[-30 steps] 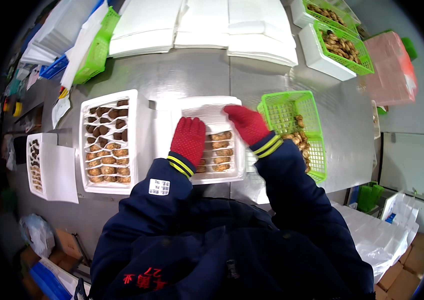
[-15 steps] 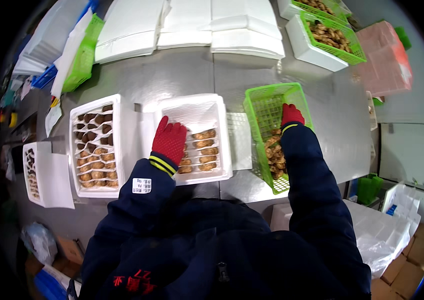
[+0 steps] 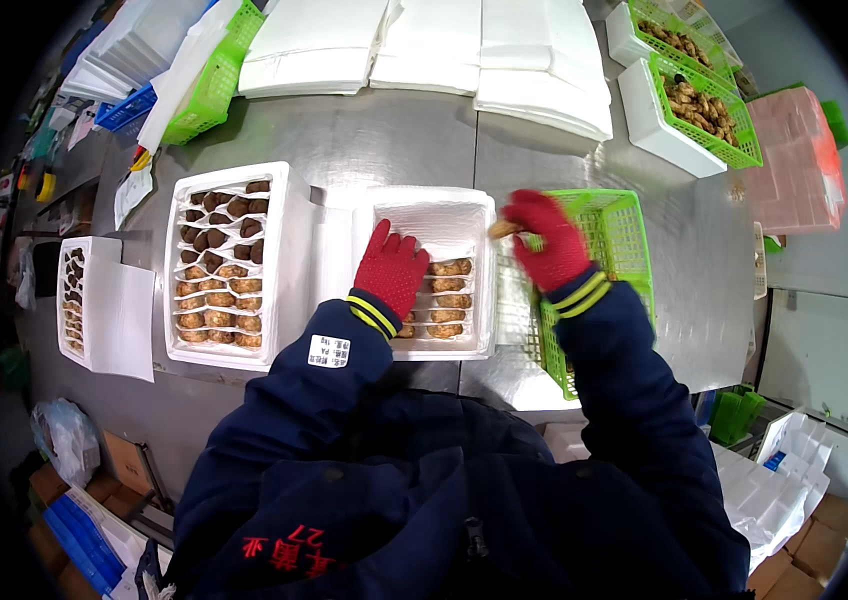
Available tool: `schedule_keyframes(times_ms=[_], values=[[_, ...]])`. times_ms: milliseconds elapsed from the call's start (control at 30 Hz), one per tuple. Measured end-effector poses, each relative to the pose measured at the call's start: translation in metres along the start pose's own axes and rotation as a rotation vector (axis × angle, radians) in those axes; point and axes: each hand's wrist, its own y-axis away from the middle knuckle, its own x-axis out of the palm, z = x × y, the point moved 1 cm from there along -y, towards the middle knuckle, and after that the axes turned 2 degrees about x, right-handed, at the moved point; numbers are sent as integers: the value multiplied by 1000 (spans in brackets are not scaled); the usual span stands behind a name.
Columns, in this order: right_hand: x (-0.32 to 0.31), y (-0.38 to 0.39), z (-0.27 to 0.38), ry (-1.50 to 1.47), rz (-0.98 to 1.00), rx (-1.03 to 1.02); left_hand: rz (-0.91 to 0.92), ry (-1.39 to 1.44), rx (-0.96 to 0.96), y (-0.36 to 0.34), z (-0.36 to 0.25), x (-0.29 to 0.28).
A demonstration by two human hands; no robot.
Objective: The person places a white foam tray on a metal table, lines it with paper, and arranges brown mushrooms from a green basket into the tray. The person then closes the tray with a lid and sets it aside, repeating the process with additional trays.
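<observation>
Both my hands wear red gloves with yellow-striped cuffs. In my right hand (image 3: 551, 243), a tan mushroom (image 3: 502, 229) is pinched between thumb and fingers, above the gap between the white foam box (image 3: 485, 300) and the green basket (image 3: 634, 235). My left hand (image 3: 391, 268) lies over the box's left part with fingers stretched out, holding nothing I can see. Inside that box, tan mushrooms (image 3: 450, 301) lie in rows divided by white paper, toward the near end; the far end shows white lining. My right sleeve hides most of the basket's contents.
Left of my hands stands a foam box (image 3: 284, 270) with dark and tan mushrooms in rows; farther left is a smaller one (image 3: 87, 290). White sheets (image 3: 424, 50) are stacked at the back. Full green baskets (image 3: 704, 110) stand back right, near pink packaging (image 3: 794, 160).
My right hand has come out of the green basket and moved left with a mushroom. My left hand stays over the box's left part. The whole view has shifted slightly.
</observation>
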Motion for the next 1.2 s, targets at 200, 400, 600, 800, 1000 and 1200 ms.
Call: schedule_keyframes(times_ms=[200,400,600,800,1000,1200], values=[[91,-2,14,674,441,-263,-45,-21,28,5,5,6],[94,-2,25,834,585,-100,-42,-58,-10,5,2,6],[93,2,32,893,599,-42,59,-67,-20,0,-3,3],[50,-13,-3,290,-59,226,-388,184,-137,0,25,-14],[72,-18,-66,-143,244,693,-186,914,-674,-17,75,-4],[64,1,-49,-532,157,459,-339,1455,-460,-2,84,38]])
